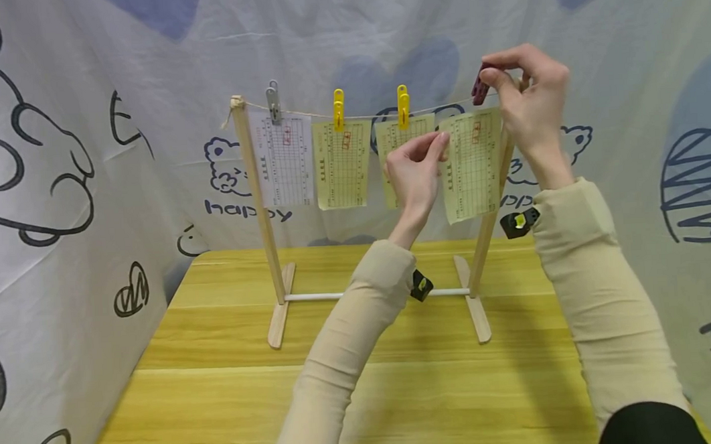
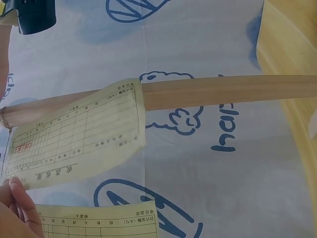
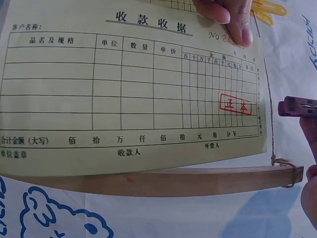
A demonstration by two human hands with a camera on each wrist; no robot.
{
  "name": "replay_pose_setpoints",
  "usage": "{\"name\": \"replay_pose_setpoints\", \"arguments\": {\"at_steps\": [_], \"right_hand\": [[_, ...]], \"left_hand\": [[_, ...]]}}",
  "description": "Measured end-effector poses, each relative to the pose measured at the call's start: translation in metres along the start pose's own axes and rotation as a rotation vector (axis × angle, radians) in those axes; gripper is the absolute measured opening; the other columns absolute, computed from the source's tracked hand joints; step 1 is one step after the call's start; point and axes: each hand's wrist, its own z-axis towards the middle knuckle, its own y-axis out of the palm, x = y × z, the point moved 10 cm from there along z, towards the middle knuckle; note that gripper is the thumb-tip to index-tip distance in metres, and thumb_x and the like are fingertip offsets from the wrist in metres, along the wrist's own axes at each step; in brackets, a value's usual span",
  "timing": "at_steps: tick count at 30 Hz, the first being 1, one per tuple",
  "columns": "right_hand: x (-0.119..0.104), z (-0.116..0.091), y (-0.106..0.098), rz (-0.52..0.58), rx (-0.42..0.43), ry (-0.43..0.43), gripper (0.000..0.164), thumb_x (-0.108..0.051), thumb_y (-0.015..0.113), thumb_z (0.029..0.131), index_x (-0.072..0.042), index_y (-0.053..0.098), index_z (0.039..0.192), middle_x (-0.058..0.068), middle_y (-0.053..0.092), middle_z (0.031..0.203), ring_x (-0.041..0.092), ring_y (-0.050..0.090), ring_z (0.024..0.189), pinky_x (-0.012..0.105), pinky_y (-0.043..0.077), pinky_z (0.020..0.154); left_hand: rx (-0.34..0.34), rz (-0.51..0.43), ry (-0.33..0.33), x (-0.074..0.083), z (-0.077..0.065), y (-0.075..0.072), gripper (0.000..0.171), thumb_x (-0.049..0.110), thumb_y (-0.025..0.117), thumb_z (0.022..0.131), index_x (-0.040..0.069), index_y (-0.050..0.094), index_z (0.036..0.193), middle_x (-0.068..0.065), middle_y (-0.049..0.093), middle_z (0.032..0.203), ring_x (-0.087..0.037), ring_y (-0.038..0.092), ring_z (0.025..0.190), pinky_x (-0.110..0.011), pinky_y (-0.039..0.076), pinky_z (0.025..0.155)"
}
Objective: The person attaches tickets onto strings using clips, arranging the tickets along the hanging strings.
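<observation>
My left hand [image 1: 415,175] pinches the upper left corner of a yellow paper receipt [image 1: 472,169], printed with a table and a red stamp. The receipt's top edge is at the string [image 1: 371,116] near the right post. Above that edge, my right hand [image 1: 532,95] pinches a dark red clothespin [image 1: 479,88] between thumb and fingers. In the right wrist view the clothespin [image 3: 298,106] points at the string, a small gap from the paper's edge. The left wrist view shows the receipt [image 2: 81,131] hanging in front of the wooden post [image 2: 223,91], its lower end slightly curled.
Left along the string hang a white receipt [image 1: 283,165] under a grey clothespin [image 1: 273,103] and two yellow receipts [image 1: 342,169] under yellow clothespins [image 1: 339,110]. The wooden frame [image 1: 261,220] stands on a wooden table [image 1: 219,390] before a patterned cloth [image 1: 160,71].
</observation>
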Motion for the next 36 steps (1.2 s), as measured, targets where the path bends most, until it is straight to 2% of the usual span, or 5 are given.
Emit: {"name": "replay_pose_setpoints", "arguments": {"at_steps": [5, 7, 15, 23, 36], "right_hand": [[0.006, 0.003, 0.004, -0.014, -0.003, 0.034, 0.014, -0.007, 0.073, 0.090, 0.004, 0.075, 0.100, -0.001, 0.077, 0.092, -0.006, 0.055, 0.069, 0.011, 0.028, 0.046], [0.009, 0.003, 0.005, -0.024, -0.003, 0.040, 0.014, -0.007, 0.073, 0.091, 0.004, 0.075, 0.100, -0.010, 0.074, 0.091, -0.007, 0.056, 0.069, 0.010, 0.028, 0.046], [0.010, 0.006, 0.008, -0.106, -0.017, 0.056, 0.014, -0.010, 0.073, 0.092, 0.000, 0.076, 0.101, 0.017, 0.077, 0.101, -0.012, 0.058, 0.080, 0.012, 0.031, 0.052], [0.003, 0.007, 0.012, -0.260, -0.058, 0.020, 0.019, -0.020, 0.074, 0.092, -0.002, 0.078, 0.099, 0.021, 0.077, 0.099, -0.024, 0.045, 0.075, 0.016, 0.028, 0.096], [0.006, 0.008, 0.018, -0.359, -0.150, 0.061, 0.022, -0.023, 0.069, 0.096, -0.005, 0.077, 0.105, 0.017, 0.078, 0.104, -0.025, 0.040, 0.073, 0.022, 0.023, 0.104]], "left_hand": [[0.012, -0.037, -0.002, -0.001, 0.004, -0.001, 0.020, 0.018, 0.075, 0.092, 0.000, 0.078, 0.102, -0.015, 0.079, 0.089, -0.020, 0.071, 0.062, -0.029, 0.058, 0.051], [0.017, -0.063, -0.005, -0.002, 0.006, -0.002, 0.020, 0.016, 0.075, 0.091, -0.001, 0.078, 0.101, -0.017, 0.078, 0.089, -0.022, 0.070, 0.060, -0.030, 0.059, 0.052], [0.005, -0.138, -0.021, -0.003, 0.010, 0.000, 0.020, 0.013, 0.076, 0.090, -0.004, 0.077, 0.100, -0.023, 0.077, 0.090, -0.036, 0.071, 0.064, -0.026, 0.060, 0.053], [0.001, -0.095, -0.025, -0.002, 0.012, 0.002, 0.020, 0.015, 0.074, 0.092, -0.003, 0.077, 0.100, -0.020, 0.078, 0.090, -0.034, 0.072, 0.065, -0.026, 0.061, 0.056], [-0.007, -0.111, 0.001, -0.002, 0.014, 0.002, 0.020, 0.014, 0.073, 0.092, -0.004, 0.077, 0.101, -0.022, 0.077, 0.090, -0.036, 0.071, 0.064, -0.027, 0.060, 0.055]]}}
